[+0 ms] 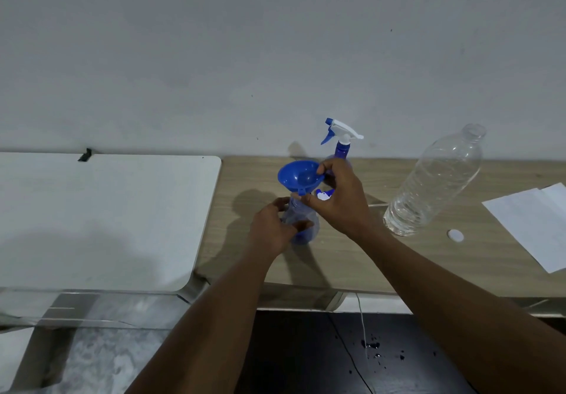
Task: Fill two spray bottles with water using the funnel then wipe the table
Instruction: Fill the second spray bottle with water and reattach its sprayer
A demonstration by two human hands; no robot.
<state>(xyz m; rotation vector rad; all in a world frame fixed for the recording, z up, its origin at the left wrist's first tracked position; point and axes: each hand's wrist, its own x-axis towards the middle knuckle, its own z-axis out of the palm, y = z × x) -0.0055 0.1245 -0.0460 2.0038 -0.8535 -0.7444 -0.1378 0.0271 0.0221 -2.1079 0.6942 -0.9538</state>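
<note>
A blue funnel sits in the neck of a translucent blue spray bottle that stands on the wooden table. My left hand grips the body of this bottle. My right hand pinches the funnel's rim with thumb and fingers. A detached blue and white spray head shows beneath my right palm; whether the hand holds it I cannot tell. Behind stands a second blue spray bottle with its white and blue trigger head on.
A large clear plastic water bottle, uncapped and with a little water, stands to the right. Its white cap lies on the table beside white paper sheets. A white table adjoins on the left. Water drops mark the dark floor.
</note>
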